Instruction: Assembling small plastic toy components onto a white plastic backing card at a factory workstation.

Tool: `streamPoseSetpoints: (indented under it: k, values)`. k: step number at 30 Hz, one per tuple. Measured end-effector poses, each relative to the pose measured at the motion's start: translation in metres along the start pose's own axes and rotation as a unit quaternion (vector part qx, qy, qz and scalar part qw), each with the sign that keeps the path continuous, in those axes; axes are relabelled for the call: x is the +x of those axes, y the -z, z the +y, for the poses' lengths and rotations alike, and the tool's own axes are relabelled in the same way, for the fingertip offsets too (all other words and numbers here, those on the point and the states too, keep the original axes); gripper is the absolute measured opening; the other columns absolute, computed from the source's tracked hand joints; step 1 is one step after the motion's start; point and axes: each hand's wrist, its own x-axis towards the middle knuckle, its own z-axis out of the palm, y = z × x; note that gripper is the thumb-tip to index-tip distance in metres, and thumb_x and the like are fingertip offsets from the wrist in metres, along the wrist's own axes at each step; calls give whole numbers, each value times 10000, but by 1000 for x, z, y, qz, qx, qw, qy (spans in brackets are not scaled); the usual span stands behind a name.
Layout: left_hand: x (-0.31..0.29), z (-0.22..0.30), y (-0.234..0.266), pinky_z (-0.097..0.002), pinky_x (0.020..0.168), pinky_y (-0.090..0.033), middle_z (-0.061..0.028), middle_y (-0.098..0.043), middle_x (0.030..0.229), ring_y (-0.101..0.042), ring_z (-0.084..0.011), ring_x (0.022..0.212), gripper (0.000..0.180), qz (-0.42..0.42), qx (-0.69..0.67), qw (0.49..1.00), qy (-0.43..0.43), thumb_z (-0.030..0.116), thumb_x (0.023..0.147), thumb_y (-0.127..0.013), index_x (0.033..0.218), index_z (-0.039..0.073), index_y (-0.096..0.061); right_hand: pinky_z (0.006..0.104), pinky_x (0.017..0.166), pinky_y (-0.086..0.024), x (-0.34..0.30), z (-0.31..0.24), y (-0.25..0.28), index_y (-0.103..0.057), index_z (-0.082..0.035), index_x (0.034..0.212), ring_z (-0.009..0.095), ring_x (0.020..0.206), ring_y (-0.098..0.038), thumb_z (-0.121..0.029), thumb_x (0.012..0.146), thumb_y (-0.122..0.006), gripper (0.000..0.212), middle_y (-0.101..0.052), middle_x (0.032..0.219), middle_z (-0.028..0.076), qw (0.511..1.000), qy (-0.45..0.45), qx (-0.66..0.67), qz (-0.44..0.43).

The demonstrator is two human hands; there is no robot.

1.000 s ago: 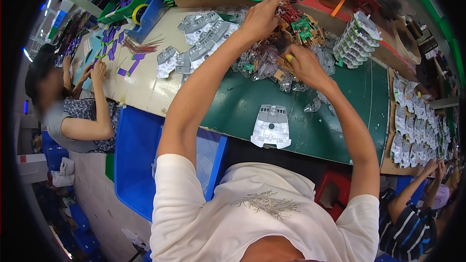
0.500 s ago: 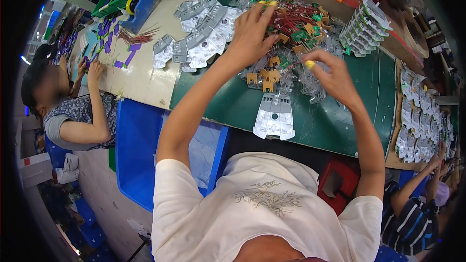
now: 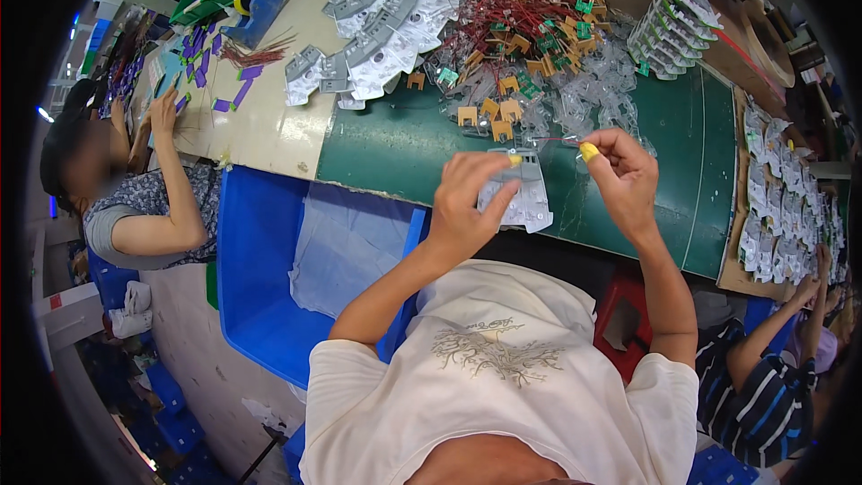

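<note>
A grey-and-white plastic housing (image 3: 528,198) lies at the near edge of the green work surface. My left hand (image 3: 469,199) is over its left side, thumb apart from the fingers; a yellow-covered fingertip reaches the housing's grey far end. To the right, my right hand (image 3: 627,178) is closed in a pinch, with a yellow cover on one fingertip. From this pinch a thin red wire (image 3: 561,139) runs left toward the housing's far end; whatever is at the wire's left tip is too small to tell. Several tan U-shaped pieces (image 3: 489,110) lie just beyond.
Beyond lies a heap of red wires (image 3: 525,22) with green boards and clear plastic parts (image 3: 597,108). More housings (image 3: 386,45) are spread at left, and others are stacked (image 3: 675,27) at right. A blue bin (image 3: 260,305) stands left; a co-worker (image 3: 144,189) sits beyond it.
My left hand has come back from the wire heap to the housing. My right hand has moved slightly nearer me with the red wire, now stretched out to the left.
</note>
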Motion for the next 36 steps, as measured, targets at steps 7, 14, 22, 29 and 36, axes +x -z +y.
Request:
streamPoseSetpoints:
  k: [7, 14, 22, 29, 36]
  values:
    - [10, 16, -14, -240, 765, -478, -35, -614, 961, -578, -88, 839, 247, -25, -427, 872, 238, 92, 909, -616, 1122, -24, -568, 163, 597, -439, -32, -3, 3, -633, 24, 908, 18, 664, -542, 44, 806, -588, 113, -612, 773, -12, 999, 3, -16, 34]
    - [5, 8, -23, -234, 770, -490, -62, -626, 977, -602, -98, 848, 154, -64, -384, 891, 232, 38, 882, -636, 1022, -25, -626, 198, 652, -501, -44, -1, 7, -641, 30, 968, 60, 712, -604, 34, 815, -587, 162, -646, 822, 28, 999, -46, 17, -7]
    - [12, 18, -28, -271, 672, -506, -90, -667, 864, -649, -183, 755, 176, 5, -112, 993, -24, -32, 755, -706, 915, 4, -642, 195, 603, -495, -26, -10, 4, -644, 34, 1000, 64, 685, -608, -13, 852, -565, 174, -654, 806, 40, 975, -165, 94, -115]
    - [5, 18, -24, -257, 715, -505, -64, -667, 898, -621, -118, 809, 244, -56, -163, 982, 78, -45, 757, -730, 981, -6, -643, 152, 518, -360, -29, 3, 2, -627, 10, 867, 0, 599, -483, 10, 799, -614, 69, -594, 751, -26, 986, -118, 9, -118]
    - [-6, 15, -15, -244, 736, -495, -58, -646, 931, -599, -100, 828, 299, -85, -394, 891, 209, -26, 774, -729, 1055, -35, -628, 196, 503, -362, -39, -12, -11, -680, -8, 842, 43, 563, -469, 20, 718, -663, 128, -605, 734, 22, 993, 23, -33, -109]
